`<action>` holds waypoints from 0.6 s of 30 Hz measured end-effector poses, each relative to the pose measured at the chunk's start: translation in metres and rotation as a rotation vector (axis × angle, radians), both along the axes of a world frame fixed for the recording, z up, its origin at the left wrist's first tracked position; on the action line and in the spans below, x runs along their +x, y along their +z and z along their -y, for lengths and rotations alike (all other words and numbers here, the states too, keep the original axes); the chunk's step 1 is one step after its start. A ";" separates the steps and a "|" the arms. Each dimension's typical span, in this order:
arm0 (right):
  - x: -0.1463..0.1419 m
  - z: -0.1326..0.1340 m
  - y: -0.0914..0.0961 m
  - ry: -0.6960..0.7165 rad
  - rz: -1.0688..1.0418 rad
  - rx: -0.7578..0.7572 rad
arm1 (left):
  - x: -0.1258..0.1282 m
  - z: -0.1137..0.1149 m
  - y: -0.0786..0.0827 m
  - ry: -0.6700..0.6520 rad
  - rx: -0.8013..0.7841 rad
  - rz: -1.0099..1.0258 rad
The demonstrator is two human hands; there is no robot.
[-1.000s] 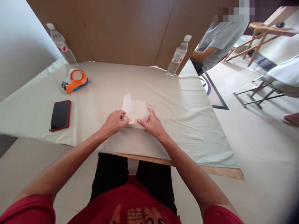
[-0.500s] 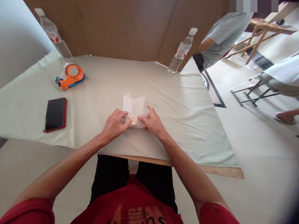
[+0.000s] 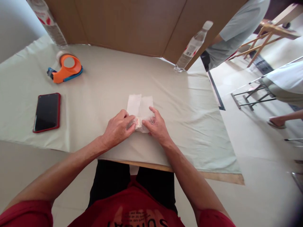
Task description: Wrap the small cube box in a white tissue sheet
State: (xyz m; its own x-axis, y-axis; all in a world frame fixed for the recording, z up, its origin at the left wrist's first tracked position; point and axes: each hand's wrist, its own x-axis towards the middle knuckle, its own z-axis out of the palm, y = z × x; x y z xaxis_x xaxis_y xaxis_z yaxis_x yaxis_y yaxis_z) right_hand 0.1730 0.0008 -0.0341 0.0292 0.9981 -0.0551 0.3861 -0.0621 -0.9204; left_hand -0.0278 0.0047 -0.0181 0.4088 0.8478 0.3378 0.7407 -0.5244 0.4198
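A small pale block (image 3: 138,123) with a reddish mark lies in a sheet of thin white paper (image 3: 145,108), near the front edge of the bench (image 3: 101,78) and between the wearer's 2 hands. The paper spreads away from the wearer in 2 flaps, side by side, with its near part crumpled around the block. The left hand (image 3: 119,127) is at the paper's left end, its thumb and index finger narrow, pinching the paper just beside the block. The right hand (image 3: 157,127) is at the other end: its thumb touches the paper by the block, its index finger reaches out, spread from the thumb, and I cannot tell whether the remaining fingers grip the paper. A pale, wrinkled cloth (image 3: 187,126) covers the bench, leaving a strip of wood at the front edge. Well to the left lies a dark-screened smartphone (image 3: 47,112) in a red case, and beyond it an orange and blue tape dispenser (image 3: 62,75). At the back stands a brown cardboard panel (image 3: 130,25), with 1 clear plastic bottle (image 3: 48,23) near its left end and another bottle (image 3: 190,49) by its right. Past the panel, on the right, are a person in a grey shirt (image 3: 243,22) and a second person seated on a folding stool (image 3: 258,102).
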 end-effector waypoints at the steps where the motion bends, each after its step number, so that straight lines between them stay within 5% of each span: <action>1: -0.002 0.000 -0.001 -0.006 -0.023 0.022 | 0.001 0.001 0.002 0.003 -0.004 -0.034; 18: -0.020 0.001 0.009 0.038 -0.258 0.086 | 0.010 -0.006 0.027 -0.093 -0.189 -0.302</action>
State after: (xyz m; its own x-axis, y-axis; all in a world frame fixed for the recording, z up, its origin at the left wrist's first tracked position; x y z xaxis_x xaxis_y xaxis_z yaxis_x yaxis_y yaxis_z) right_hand 0.1532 0.0003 -0.0251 -0.0124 0.9995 0.0296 0.1389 0.0310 -0.9898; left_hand -0.0178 0.0108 0.0087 0.5445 0.8382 0.0316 0.7987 -0.5297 0.2854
